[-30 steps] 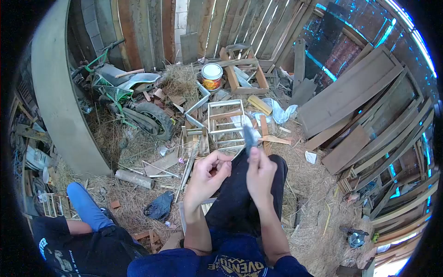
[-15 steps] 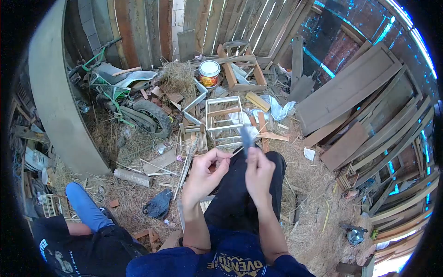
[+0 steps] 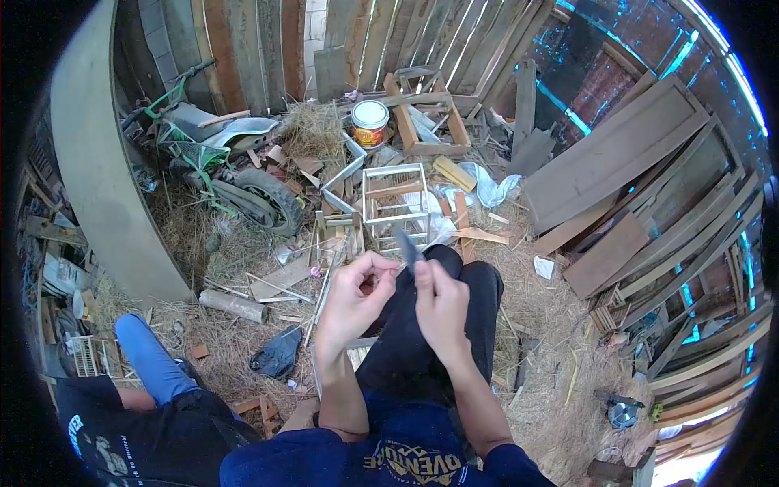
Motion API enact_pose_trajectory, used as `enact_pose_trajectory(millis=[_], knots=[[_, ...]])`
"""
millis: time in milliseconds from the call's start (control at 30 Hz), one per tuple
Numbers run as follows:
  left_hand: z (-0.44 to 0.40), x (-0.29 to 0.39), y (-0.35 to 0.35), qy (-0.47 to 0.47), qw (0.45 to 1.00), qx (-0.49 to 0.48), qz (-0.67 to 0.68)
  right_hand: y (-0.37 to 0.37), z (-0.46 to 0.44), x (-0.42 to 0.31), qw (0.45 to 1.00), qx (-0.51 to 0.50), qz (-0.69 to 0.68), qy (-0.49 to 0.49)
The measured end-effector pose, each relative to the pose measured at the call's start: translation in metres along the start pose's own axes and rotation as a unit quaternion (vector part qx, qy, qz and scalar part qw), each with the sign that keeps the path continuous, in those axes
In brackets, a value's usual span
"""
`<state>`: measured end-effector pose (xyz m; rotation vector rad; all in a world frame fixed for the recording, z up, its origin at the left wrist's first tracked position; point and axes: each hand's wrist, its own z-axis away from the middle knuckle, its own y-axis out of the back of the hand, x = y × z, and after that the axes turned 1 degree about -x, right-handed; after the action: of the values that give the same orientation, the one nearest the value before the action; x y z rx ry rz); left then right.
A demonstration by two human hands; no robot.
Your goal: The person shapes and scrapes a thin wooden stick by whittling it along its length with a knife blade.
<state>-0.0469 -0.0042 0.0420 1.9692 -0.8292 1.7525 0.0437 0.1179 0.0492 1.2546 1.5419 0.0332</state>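
My right hand (image 3: 442,307) is closed round the handle of a knife (image 3: 408,248), whose grey blade points up and to the left. Close beside it, my left hand (image 3: 355,299) pinches a thin pale stick (image 3: 401,267); only a short end shows past the fingertips. The blade is right by this end, but whether they touch I cannot tell. Both hands are above my dark trousers (image 3: 406,353). Just beyond my knees stands a small frame of pale wooden slats (image 3: 395,172).
A person in a black shirt (image 3: 154,438) sits at my left. Ahead are a paint bucket (image 3: 370,122), a wooden frame (image 3: 434,148) and a green motorbike (image 3: 215,154). Boards (image 3: 617,154) lean on the right; a circular saw (image 3: 623,412) lies on the straw-covered floor.
The knife and my right hand have moved left and slightly down, nearer to my left hand. My left hand has shifted a little to the left, still pinching the stick.
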Motion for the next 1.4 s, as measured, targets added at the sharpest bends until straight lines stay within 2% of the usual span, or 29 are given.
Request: enact_pose_trajectory(millis=[100, 167, 200, 300, 333, 433, 500, 567, 667, 800, 933, 1100, 1267, 1400], knots=[[-0.002, -0.007, 0.001, -0.003, 1.000, 0.010, 0.011, -0.006, -0.006, 0.000, 0.998, 0.011, -0.049, -0.028], [0.001, -0.001, 0.006, 0.000, 1.000, 0.003, -0.004, -0.005, -0.015, -0.002, 0.991, 0.054, -0.094, -0.080], [0.001, 0.001, 0.008, 0.001, 1.000, -0.002, -0.011, -0.004, -0.016, -0.003, 0.990, 0.038, -0.077, -0.109], [0.000, -0.001, 0.013, 0.001, 1.000, 0.020, -0.001, -0.020, -0.003, -0.016, 0.999, -0.010, -0.038, -0.015], [0.000, -0.003, 0.014, -0.002, 1.000, 0.021, 0.000, -0.026, -0.001, -0.010, 0.999, -0.027, -0.039, -0.012], [-0.001, -0.005, 0.017, -0.008, 0.999, 0.030, 0.008, -0.026, -0.015, -0.011, 0.992, 0.077, -0.100, -0.030], [0.001, -0.004, 0.018, -0.001, 0.999, 0.026, 0.019, -0.014, -0.022, -0.012, 0.993, 0.032, -0.075, -0.090], [0.001, -0.002, 0.018, -0.003, 0.999, 0.036, 0.023, -0.022, -0.017, -0.017, 0.997, 0.050, -0.063, -0.022], [-0.002, -0.006, 0.019, -0.004, 0.999, 0.043, 0.005, -0.028, -0.011, -0.014, 1.000, 0.002, -0.005, 0.024], [-0.001, -0.003, 0.015, -0.011, 0.999, 0.044, -0.006, -0.023, -0.027, -0.008, 0.997, 0.042, -0.028, -0.064], [-0.002, -0.003, 0.016, -0.001, 0.998, 0.060, -0.018, -0.033, -0.010, -0.008, 0.999, 0.022, -0.028, 0.010], [-0.003, -0.004, 0.010, 0.003, 1.000, 0.026, 0.004, -0.023, -0.025, -0.004, 0.995, 0.053, -0.057, -0.065], [-0.005, -0.005, 0.009, 0.006, 0.999, 0.043, 0.003, -0.027, -0.008, -0.002, 0.999, 0.032, -0.032, -0.018], [-0.007, -0.010, 0.001, 0.007, 1.000, 0.028, 0.007, -0.020, -0.018, 0.010, 0.995, 0.048, -0.045, -0.075]])
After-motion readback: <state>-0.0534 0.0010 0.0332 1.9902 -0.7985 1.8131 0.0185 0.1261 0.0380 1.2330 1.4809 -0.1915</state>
